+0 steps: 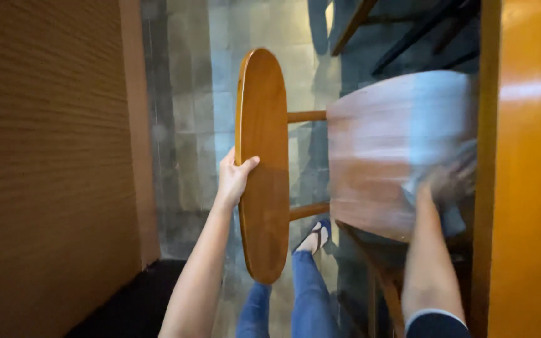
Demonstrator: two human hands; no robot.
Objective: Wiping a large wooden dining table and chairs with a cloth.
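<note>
A wooden chair stands in front of me, its oval backrest (262,144) seen edge-on and its seat (383,150) to the right. My left hand (234,178) grips the left edge of the backrest, thumb over its front. My right hand (441,185) is blurred by motion on the right side of the seat, pressing a pale grey-blue cloth (451,169) against the wood. My legs in blue jeans (311,294) and a foot in a sandal (318,236) show below the chair.
A brown textured wall (45,169) fills the left side. A glossy orange-brown wooden table edge (530,188) runs down the right. Grey stone floor tiles (195,125) lie beyond, with dark furniture legs (408,31) at the top.
</note>
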